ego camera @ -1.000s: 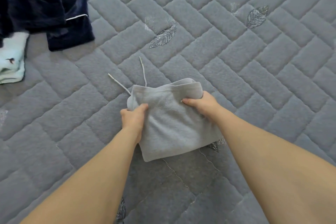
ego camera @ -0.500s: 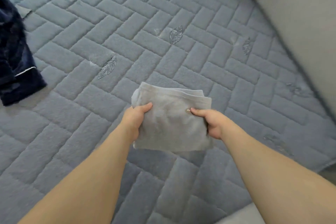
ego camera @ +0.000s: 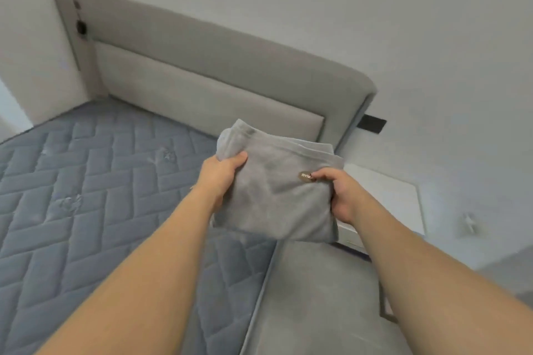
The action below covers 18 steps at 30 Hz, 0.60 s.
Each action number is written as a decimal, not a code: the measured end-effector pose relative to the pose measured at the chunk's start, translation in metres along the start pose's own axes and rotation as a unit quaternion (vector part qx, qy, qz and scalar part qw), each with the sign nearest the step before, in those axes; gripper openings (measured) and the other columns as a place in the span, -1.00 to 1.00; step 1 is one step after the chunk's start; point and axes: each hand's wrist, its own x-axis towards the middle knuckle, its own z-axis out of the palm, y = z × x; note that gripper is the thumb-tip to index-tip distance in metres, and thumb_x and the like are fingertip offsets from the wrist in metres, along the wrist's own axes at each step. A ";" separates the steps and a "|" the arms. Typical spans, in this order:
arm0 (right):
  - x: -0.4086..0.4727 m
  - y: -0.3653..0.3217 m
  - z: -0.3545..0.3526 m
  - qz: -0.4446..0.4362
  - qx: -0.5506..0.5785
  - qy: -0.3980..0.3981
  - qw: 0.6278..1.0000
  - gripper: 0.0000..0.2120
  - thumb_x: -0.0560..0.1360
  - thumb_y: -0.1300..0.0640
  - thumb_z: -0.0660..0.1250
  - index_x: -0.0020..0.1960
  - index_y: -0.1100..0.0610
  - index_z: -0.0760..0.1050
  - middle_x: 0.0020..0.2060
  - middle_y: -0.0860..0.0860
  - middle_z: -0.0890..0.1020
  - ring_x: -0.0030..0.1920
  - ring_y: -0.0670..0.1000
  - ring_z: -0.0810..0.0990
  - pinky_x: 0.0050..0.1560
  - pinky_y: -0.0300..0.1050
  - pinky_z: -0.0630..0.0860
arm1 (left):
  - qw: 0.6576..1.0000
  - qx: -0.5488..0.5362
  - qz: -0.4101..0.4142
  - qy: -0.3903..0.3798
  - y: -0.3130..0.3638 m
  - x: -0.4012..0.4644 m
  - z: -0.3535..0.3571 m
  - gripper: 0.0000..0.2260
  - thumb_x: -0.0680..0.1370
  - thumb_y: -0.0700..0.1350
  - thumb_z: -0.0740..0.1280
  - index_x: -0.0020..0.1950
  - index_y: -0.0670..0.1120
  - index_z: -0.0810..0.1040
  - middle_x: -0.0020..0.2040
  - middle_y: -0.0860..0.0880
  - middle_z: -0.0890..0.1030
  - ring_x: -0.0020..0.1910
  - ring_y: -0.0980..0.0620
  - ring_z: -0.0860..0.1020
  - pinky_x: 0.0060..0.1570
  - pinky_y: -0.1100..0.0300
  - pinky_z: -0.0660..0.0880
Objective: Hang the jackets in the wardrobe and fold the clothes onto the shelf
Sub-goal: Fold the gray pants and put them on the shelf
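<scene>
While both hands (ego camera: pixel 284 190) grip folded grey clothes (ego camera: pixel 274 196), quilted mattress (ego camera: pixel 86 196) meets beige headboard (ego camera: pixel 216 81)

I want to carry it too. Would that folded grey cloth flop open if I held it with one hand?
Probably. The folded grey cloth looks soft: its lower edge sags between the left hand and right hand. Both hands pinch its sides, so one hand might let the layers droop. It seems light.
</scene>
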 end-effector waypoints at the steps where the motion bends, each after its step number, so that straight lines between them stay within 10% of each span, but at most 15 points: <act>1: -0.014 -0.018 -0.027 -0.020 0.017 0.021 0.999 -0.90 0.39 0.21 0.34 -0.14 0.13 0.62 -0.25 0.08 0.68 -0.24 0.08 0.64 -0.16 -0.14 0.56 | 1.000 0.009 0.014 -0.022 0.014 -0.006 0.034 -0.80 0.49 -0.06 0.49 0.05 -0.07 0.60 -0.11 0.00 0.68 -0.14 0.02 0.64 -0.24 0.21 0.51; 10: -0.123 -0.125 -0.276 -0.179 0.131 0.164 0.961 -0.75 0.39 0.24 0.36 0.06 0.09 0.56 -0.03 0.13 0.63 -0.03 0.13 0.61 0.22 0.01 0.50 | 0.966 0.046 0.111 -0.230 0.081 -0.072 0.333 -0.85 0.46 -0.04 0.52 -0.06 -0.03 0.62 -0.26 0.09 0.71 -0.29 0.10 0.68 -0.32 0.24 0.54; 18: -0.206 -0.170 -0.444 -0.271 0.193 0.278 0.901 -0.74 0.41 0.20 0.37 0.09 0.14 0.61 -0.08 0.13 0.70 -0.08 0.13 0.68 -0.05 -0.09 0.58 | 0.911 0.041 0.203 -0.358 0.096 -0.145 0.545 -0.85 0.42 0.07 0.50 -0.15 0.03 0.62 -0.29 0.17 0.69 -0.24 0.11 0.66 -0.28 0.24 0.50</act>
